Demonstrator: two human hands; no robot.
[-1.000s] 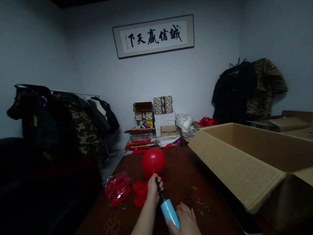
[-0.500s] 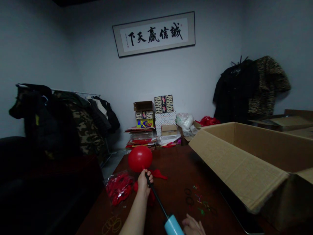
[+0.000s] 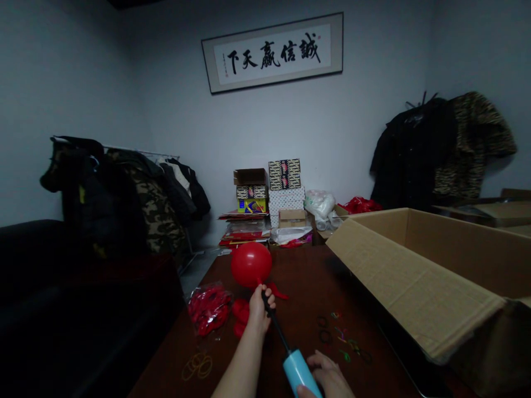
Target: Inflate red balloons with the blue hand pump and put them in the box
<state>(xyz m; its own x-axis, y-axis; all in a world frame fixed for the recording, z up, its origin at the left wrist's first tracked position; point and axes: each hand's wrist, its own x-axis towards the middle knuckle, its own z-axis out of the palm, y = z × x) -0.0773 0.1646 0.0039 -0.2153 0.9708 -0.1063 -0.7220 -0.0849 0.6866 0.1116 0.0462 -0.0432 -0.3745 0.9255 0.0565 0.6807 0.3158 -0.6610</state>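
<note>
A round red balloon (image 3: 251, 265), partly inflated, sits on the tip of a hand pump with a light-blue barrel (image 3: 299, 373) and a thin black rod. My left hand (image 3: 261, 307) is closed round the pump's black end and the balloon's neck. Low in the view, my right hand (image 3: 329, 376) is round the blue barrel, thumb at its near side and fingers along its right; its lower part is cut off by the frame edge. Behind my left wrist lie loose red balloons (image 3: 240, 316), partly hidden.
On the brown table (image 3: 307, 276) lie a clear bag of red balloons (image 3: 209, 309), tan rubber bands (image 3: 197, 366) and small coloured bands (image 3: 342, 334). A large open cardboard box (image 3: 415, 282) takes up the right side. Stacked boxes (image 3: 284, 176) stand beyond the table.
The view has turned slightly left, so everything sits further right. My right hand has come up against the pump's barrel, and its thumb now shows. My left hand keeps its hold.
</note>
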